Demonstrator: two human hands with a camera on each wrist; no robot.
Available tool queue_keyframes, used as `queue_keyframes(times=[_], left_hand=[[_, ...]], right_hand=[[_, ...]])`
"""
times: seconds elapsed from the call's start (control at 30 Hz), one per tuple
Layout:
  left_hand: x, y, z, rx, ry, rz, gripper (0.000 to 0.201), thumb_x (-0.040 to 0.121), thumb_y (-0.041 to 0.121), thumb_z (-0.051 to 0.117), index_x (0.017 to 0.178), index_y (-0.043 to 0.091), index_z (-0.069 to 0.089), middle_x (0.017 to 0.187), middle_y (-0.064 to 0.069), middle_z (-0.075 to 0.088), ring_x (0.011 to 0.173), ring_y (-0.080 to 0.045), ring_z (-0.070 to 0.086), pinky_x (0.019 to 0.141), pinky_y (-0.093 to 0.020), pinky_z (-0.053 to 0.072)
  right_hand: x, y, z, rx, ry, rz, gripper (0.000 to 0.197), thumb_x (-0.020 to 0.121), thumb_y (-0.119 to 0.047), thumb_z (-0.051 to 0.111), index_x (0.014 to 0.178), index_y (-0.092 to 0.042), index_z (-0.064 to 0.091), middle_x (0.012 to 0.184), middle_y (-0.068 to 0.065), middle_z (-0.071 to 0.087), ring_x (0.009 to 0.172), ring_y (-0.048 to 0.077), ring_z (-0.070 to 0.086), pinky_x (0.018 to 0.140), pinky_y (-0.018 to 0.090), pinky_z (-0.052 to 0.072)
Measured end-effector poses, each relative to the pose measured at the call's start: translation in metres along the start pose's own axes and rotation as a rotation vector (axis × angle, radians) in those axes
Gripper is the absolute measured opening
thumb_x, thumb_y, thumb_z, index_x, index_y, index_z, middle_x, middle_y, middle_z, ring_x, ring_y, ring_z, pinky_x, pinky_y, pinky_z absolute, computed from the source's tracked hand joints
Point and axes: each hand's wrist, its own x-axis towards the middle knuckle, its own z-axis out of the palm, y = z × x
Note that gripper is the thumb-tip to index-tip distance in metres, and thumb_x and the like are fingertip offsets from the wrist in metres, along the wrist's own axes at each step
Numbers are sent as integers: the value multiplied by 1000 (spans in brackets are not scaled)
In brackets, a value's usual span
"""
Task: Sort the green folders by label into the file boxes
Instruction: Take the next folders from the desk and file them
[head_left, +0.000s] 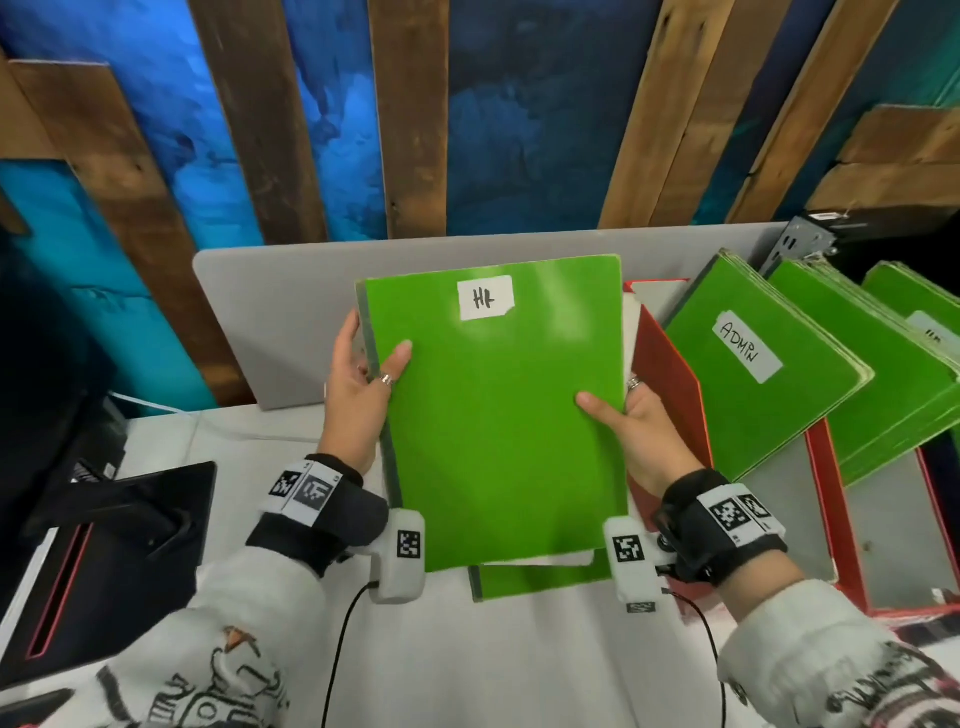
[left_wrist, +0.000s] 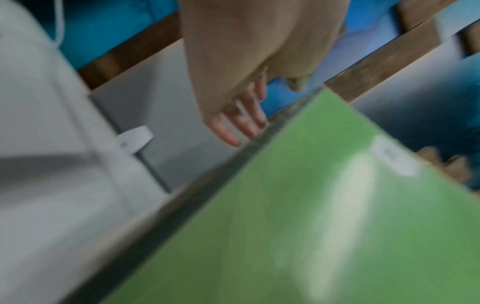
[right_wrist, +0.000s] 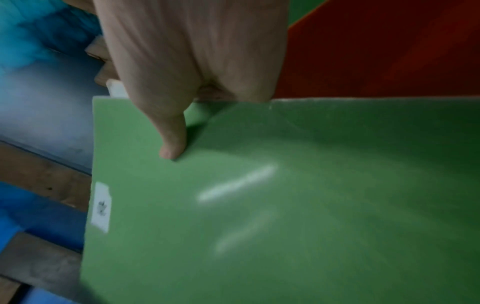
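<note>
Green folder (head_left: 498, 415) held up over white surface (head_left: 234, 441), white label (head_left: 485, 297) reading "HF" or similar (last letter unclear). Left hand (head_left: 358, 395) pinches left spine edge, thumb on cover, fingers behind and mostly hidden. Right hand (head_left: 639, 431) pinches right edge, thumb on front, fingers hidden behind. Second green folder (head_left: 540, 581) peeks out below, mostly covered. Red file boxes (head_left: 826, 499) at right hold leaning folders; front one labelled ADMIN (head_left: 748, 348), next labels cut off. Wrist views blurred.
</note>
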Motion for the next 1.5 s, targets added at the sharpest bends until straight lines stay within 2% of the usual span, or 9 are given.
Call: queue_keyframes(times=[0.17, 0.33, 0.43, 0.5, 0.63, 0.83, 1.0, 1.27, 1.5], left_hand=[[-5, -78, -6, 169, 200, -422, 18, 100, 18, 35, 110, 18, 49, 101, -7, 56, 65, -15, 50, 62, -26, 38], [-32, -168, -10, 398, 57, -837, 41, 95, 12, 48, 135, 11, 39, 74, -2, 47, 63, -15, 42, 59, -23, 30], [-41, -186, 1, 206, 98, -966, 13, 100, 9, 35, 105, 15, 45, 66, -4, 54, 62, -16, 42, 57, -24, 27], [-40, -193, 10, 168, 93, -996, 21, 101, 9, 32, 85, 17, 45, 64, -5, 53, 62, -16, 41, 57, -25, 26], [-37, -200, 25, 345, -78, -931, 24, 94, 11, 50, 71, 16, 49, 67, -5, 47, 58, -16, 42, 55, -21, 34], [-24, -214, 11, 502, 1, -730, 12, 87, -1, 55, 80, 9, 59, 102, -29, 65, 94, -41, 63, 86, -49, 51], [-15, -177, -47, 720, 195, -619, 29, 92, 2, 49, 119, -7, 56, 105, -30, 62, 83, -35, 56, 73, -35, 42], [-16, -154, -136, 892, 319, -705, 37, 94, 2, 42, 128, -7, 51, 127, -31, 53, 102, -40, 54, 83, -35, 40], [-15, -149, -128, 921, 401, -780, 59, 86, -1, 52, 142, 0, 32, 140, -33, 34, 128, -45, 36, 107, -43, 31]], right_hand=[[-10, -16, -21, -146, 308, -135, 17, 81, -24, 70, 88, -18, 56, 73, -4, 59, 55, -8, 54, 61, 15, 46], [-14, -29, -35, -228, 501, -210, 31, 85, -14, 66, 78, -30, 40, 65, -12, 33, 39, -6, 38, 43, 6, 34], [-18, -29, -40, -293, 546, -197, 27, 85, -17, 66, 109, -12, 54, 75, -9, 34, 43, 9, 38, 42, 10, 36], [-19, -27, -44, -292, 536, -205, 52, 86, -14, 65, 132, 1, 46, 101, 15, 63, 65, 23, 53, 53, 13, 44], [-25, -23, -44, -329, 564, -168, 53, 86, -16, 65, 134, -3, 45, 120, 27, 59, 108, 46, 48, 79, 36, 44], [-24, -22, -46, -382, 608, -158, 53, 87, -17, 64, 134, -5, 46, 110, 31, 60, 91, 48, 51, 68, 41, 44], [-17, -21, -45, -375, 625, -162, 53, 88, -17, 63, 136, -4, 44, 121, 31, 56, 110, 49, 46, 84, 42, 38], [-11, -8, -27, -346, 610, -100, 55, 88, -20, 64, 136, -2, 43, 128, 30, 51, 119, 48, 43, 95, 49, 39], [-9, -9, -16, -318, 536, -123, 40, 86, -20, 66, 119, -2, 51, 93, 20, 58, 75, 35, 51, 68, 47, 46]])
